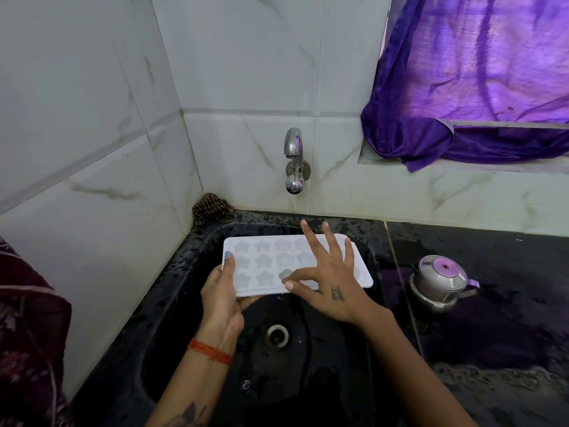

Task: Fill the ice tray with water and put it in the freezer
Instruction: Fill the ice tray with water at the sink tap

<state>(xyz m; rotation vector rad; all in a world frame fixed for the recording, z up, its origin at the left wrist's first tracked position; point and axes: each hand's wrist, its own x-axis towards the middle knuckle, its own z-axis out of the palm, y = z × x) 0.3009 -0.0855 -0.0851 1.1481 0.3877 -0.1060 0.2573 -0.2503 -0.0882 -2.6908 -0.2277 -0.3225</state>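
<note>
A white plastic ice tray with star-shaped cells is held over the glossy black sink, at 6 o'clock of the chrome tap; the left hand grips its near-left corner; the right hand lies splayed on top, index fingertip in a cell.

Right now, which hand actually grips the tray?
The left hand: it clamps the tray's left end, thumb on top. The right hand only lies spread over the star cells, fingers open.

Home kitchen: sink, tap, kettle.
</note>
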